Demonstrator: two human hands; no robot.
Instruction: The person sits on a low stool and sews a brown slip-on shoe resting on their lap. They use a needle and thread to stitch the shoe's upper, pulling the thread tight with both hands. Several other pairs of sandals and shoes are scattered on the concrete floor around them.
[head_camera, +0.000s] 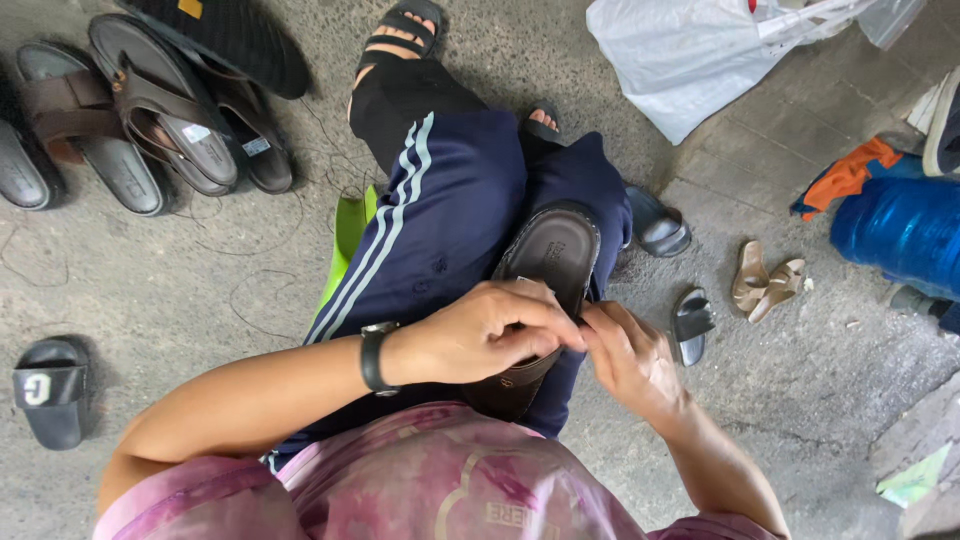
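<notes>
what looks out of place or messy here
Loose thread trails in loops over the floor left of the leg. Small sandals lie tipped on their sides. The sandal under both hands looks intact.

- I'm sitting at a shoe-repair spot on the ground, a rough workshop with a bare concrete floor (150, 290).
- Brown sandals (150, 120) lie in a row by me.
- Loose slippers (690, 325), thread scraps (250, 300) and a white plastic bag (680, 55) lie around.
</notes>
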